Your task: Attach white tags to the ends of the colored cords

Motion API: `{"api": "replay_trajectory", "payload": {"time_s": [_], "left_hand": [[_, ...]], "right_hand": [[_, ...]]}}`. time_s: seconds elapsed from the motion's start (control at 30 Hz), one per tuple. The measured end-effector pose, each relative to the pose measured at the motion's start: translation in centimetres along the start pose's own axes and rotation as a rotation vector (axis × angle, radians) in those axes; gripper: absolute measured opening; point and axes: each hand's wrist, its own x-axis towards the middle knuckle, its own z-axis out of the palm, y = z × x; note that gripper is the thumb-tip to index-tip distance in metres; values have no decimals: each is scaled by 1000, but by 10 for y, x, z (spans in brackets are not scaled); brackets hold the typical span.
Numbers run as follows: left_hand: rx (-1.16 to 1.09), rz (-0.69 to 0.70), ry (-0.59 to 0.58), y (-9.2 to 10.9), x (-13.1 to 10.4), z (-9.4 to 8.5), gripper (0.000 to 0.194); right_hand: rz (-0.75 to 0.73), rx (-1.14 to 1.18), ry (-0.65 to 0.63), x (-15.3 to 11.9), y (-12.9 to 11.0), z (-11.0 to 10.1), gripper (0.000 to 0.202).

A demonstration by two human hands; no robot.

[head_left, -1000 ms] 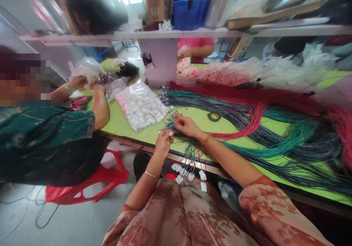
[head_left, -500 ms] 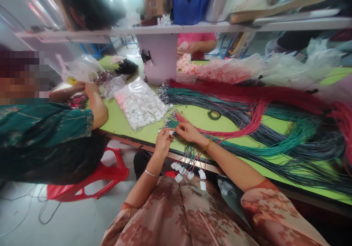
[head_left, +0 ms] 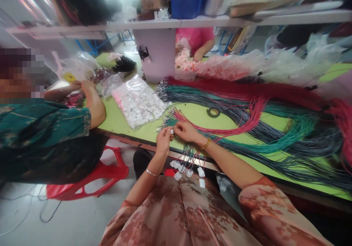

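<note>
My left hand (head_left: 164, 140) pinches a small white connector (head_left: 172, 131) at the table's front edge. Close beside it on the right, my right hand (head_left: 186, 131) is closed, its fingertips together near the connector; what they grip is too small to make out. Behind my hands lie the metal-tipped ends of red wires (head_left: 220, 131) and green wires (head_left: 275, 148), which run off to the right. Several white connectors (head_left: 189, 173) on thin wires hang over the table edge below my hands. A clear bag of white connectors (head_left: 139, 102) lies behind and left of my left hand.
A roll of black tape (head_left: 213, 112) lies on the green table (head_left: 192, 110). Thick bundles of dark wires (head_left: 236, 115) stretch to the right. A person in a green top (head_left: 46, 128) works at the left by a red stool (head_left: 115, 169). Another person (head_left: 203, 40) sits across the table.
The view has shifted slightly. The white connector in my left hand now stands more upright, and my right fingertips are a little apart from it. The person across has lowered a hand.
</note>
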Motion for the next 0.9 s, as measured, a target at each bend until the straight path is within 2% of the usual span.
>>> {"api": "replay_trajectory", "payload": {"time_s": [0.13,0.3,0.37,0.43,0.47,0.5,0.57,0.6,0.63,0.67,0.7,0.77,0.8,0.9], "left_hand": [[-29,-13,-4,1,1,-1,31],[155,54,-22,-1,0,-2,29],[304,211,7,1,-10,1,25],[495,517,10,4,-29,5,22],[595,701,-54,5,-40,8,22],[690,870,-179,5,-52,12,22],[856,1154,-563,3,-75,19,24],[926,1243,-753,2,-84,22,27],[972,1299,-884,1,-91,23,33],[998,1326,-952,0,-95,22,38],[1006,1325,-932,1,-94,20,42],[991,1266,-723,8,-80,11,39],[982,1202,-555,14,-67,4,34],[1053,1046,-232,39,-10,-19,31]], "right_hand": [[-28,11,-57,1,4,-3,12],[-22,9,-56,4,7,-7,13],[-23,38,-104,6,6,-15,17],[-35,81,-126,9,2,-24,22],[-51,94,-141,9,-1,-26,24],[-75,90,-175,9,-6,-27,24],[-133,14,-299,8,-15,-22,19],[-157,-58,-357,6,-19,-16,16],[-169,-149,-388,4,-23,-9,14],[-171,-248,-390,2,-26,-1,13],[-165,-335,-374,1,-28,6,13],[-141,-459,-370,-2,-28,19,13],[-134,-493,-378,-4,-28,24,13],[-159,-529,-364,-6,-26,30,14]]}}
